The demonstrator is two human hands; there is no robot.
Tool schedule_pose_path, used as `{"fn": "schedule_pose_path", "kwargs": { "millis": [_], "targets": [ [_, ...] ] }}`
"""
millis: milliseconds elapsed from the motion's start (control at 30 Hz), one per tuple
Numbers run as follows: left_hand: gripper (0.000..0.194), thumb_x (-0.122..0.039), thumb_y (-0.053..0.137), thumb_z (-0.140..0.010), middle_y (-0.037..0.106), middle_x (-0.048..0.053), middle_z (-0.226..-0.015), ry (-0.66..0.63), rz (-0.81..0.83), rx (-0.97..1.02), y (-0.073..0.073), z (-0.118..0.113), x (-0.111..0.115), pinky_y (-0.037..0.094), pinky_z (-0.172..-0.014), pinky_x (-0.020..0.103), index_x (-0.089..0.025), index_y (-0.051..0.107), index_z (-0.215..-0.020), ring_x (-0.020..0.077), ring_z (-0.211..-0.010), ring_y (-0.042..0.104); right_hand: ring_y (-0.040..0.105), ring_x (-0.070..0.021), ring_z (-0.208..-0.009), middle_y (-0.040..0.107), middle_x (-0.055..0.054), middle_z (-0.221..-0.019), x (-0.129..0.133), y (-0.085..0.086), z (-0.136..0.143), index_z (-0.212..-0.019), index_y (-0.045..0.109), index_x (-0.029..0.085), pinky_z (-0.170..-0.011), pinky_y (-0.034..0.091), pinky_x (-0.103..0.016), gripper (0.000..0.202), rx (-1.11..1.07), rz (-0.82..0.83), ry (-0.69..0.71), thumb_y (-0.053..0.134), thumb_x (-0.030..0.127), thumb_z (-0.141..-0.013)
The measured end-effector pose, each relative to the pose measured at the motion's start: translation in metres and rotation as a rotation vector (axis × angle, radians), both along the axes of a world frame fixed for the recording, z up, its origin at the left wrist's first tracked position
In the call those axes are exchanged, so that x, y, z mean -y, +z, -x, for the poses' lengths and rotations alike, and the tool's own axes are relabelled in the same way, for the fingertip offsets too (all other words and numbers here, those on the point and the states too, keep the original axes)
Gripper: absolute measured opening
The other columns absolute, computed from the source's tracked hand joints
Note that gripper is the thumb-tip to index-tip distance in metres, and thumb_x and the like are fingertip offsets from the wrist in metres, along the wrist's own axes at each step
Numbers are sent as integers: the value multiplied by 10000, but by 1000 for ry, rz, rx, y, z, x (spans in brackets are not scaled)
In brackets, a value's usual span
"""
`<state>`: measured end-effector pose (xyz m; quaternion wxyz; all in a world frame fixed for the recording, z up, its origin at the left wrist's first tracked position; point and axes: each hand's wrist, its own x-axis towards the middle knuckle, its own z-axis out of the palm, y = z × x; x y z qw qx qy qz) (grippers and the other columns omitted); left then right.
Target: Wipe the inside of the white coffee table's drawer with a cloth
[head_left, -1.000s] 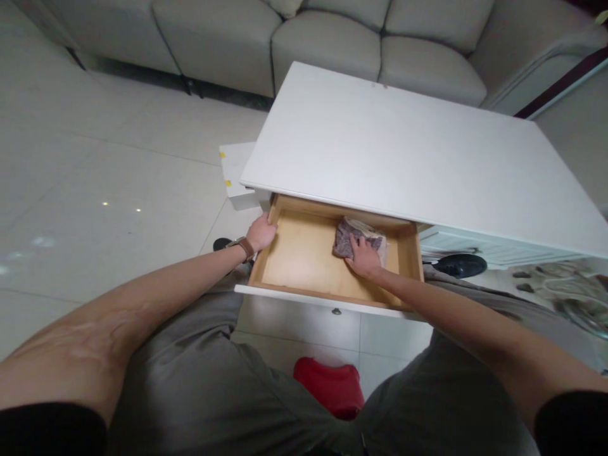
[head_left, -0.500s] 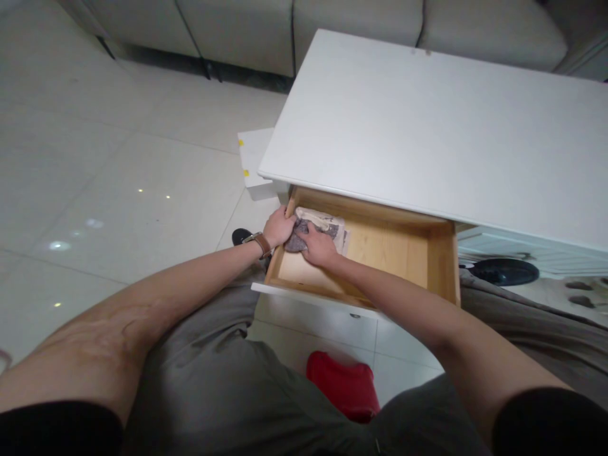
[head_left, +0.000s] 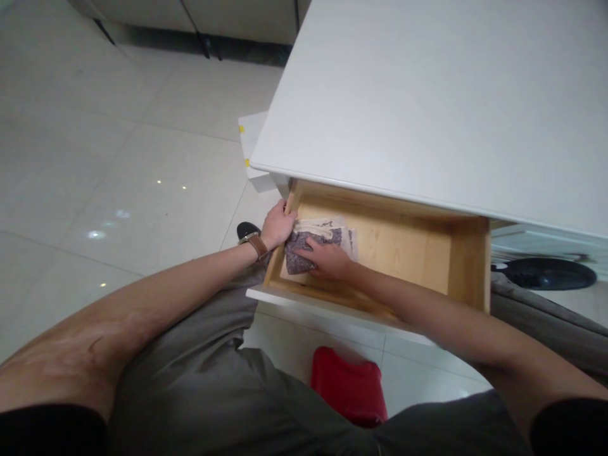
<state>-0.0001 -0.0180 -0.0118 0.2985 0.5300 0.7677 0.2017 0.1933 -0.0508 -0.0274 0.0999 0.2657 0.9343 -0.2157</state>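
A folded grey-brown speckled cloth [head_left: 300, 259] with cream cloth [head_left: 327, 225] behind it lies in the left end of a pulled-out wooden drawer [head_left: 408, 247]. My right hand [head_left: 330, 258] reaches in from the right, its fingers on the speckled cloth and gripping its near part; some fingertips are hidden. At the drawer's left wall, my left hand [head_left: 279, 226], with a brown-strapped watch [head_left: 256, 244] on the wrist, is closed around the top edge, close to the cloth. Its fingertips are partly hidden.
The drawer belongs to a white table [head_left: 403, 101] with a broad top. A white box [head_left: 254, 142] with yellow marks stands on the floor left of it. Below the drawer is a red plastic object [head_left: 349, 386]. A sofa [head_left: 247, 19] stands behind; black slippers [head_left: 551, 273] show at right.
The speckled cloth has shifted slightly towards me and lies more spread out under my right hand. My left hand stays on the drawer wall. The view has moved closer.
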Motion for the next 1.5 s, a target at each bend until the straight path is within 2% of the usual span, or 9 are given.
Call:
{"fn": "schedule_pose_path", "kwargs": {
  "millis": [200,400,467,733,867,1067,1300,1400,1500],
  "targets": [
    [208,-286,491,-884,714,75,-985,19,10,-58,6,-2,2,483,-834,331,-184,622,-1009,227,-905,633,654,-181,-829,504,-111,-1355,10,-2,19,-1413,546,362,-688,485,-303,471,-124,-33,216,531,264,-952],
    [221,-298,499,-876,721,73,-984,25,-3,-63,4,-1,2,487,-819,325,-179,633,-1005,223,-880,635,653,-153,-787,537,-100,-1349,9,-9,14,-1509,414,399,-603,424,-268,642,-147,-149,394,379,74,-956],
    [242,-305,496,-874,726,78,-1006,25,-6,-65,2,0,1,490,-824,323,-174,638,-1018,224,-896,637,662,-155,-797,536,-99,-1371,8,-11,16,-1515,409,404,-594,418,-270,646,-143,-167,417,378,76,-960],
    [288,-331,489,-850,736,102,-1049,14,-39,-77,0,1,0,480,-833,333,-176,654,-1029,247,-927,652,692,-190,-858,587,-74,-1386,5,3,47,-1226,690,341,-639,442,-301,379,-27,-141,503,475,152,-978],
    [295,-341,501,-842,740,108,-1039,-7,-11,-101,-1,3,-2,481,-813,341,-188,650,-1044,264,-922,667,688,-190,-843,619,-68,-1319,0,2,39,-1258,678,395,-650,438,-297,399,-42,-147,415,489,173,-985],
    [288,-317,513,-841,740,116,-1099,-11,-1,-128,-3,4,-4,491,-841,347,-196,648,-1065,277,-984,675,664,-180,-803,523,-111,-1393,-15,1,-25,-1418,562,404,-639,427,-295,556,22,-186,123,518,158,-922],
    [294,-317,524,-856,738,123,-1127,-16,29,-120,-3,2,-6,502,-859,355,-195,640,-1097,289,-1018,679,591,-179,-752,559,-130,-1351,-19,16,-164,-1406,599,364,-640,392,-319,618,122,62,373,615,193,-813],
    [304,-321,528,-859,735,123,-1148,-17,27,-116,-3,2,-7,509,-872,362,-197,639,-1113,295,-1044,677,564,-174,-696,596,-127,-1250,-14,18,-213,-1383,634,356,-641,370,-344,606,141,80,339,609,182,-803],
    [321,-312,545,-844,733,122,-1163,-19,32,-105,-3,3,-7,514,-887,369,-203,635,-1132,300,-1063,678,544,-165,-659,603,-114,-1188,-2,19,-234,-1364,657,369,-626,347,-350,614,144,88,280,619,195,-777]
  ]
}}
